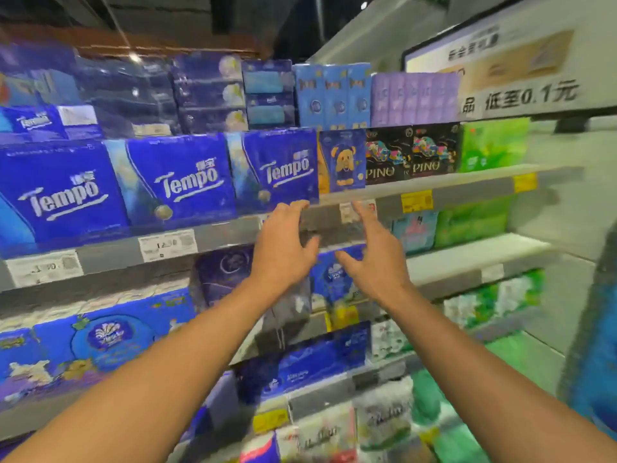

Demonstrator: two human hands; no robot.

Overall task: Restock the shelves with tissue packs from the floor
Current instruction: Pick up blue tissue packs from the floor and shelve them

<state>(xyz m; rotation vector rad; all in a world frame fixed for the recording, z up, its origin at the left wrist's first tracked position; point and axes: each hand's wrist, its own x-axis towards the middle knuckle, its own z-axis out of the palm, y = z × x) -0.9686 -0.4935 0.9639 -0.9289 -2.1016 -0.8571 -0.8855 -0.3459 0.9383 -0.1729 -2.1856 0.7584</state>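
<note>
**Both hands empty at the Tempo shelf**

Tissue packs: dark blue Tempo packs (277, 165), white slanted logo, glossy wrap, standing in a row at the shelf front. To their right, a blue bear-print pack (342, 160), then black PINO packs (412, 152), then green packs (494, 145).

Left hand (283, 242) is raised, fingers spread and slightly bent, fingertips at the bottom right corner of the rightmost Tempo pack; contact unclear through blur. Right hand (374, 253) is just beside it, fingers spread, holding nothing, in front of the shelf edge (334, 215) below the bear pack. Nothing between the hands.

Grey metal shelving, white and yellow price tags on the rails, more packs above and below. Promo sign (500, 71) upper right. Dark ceiling.
</note>
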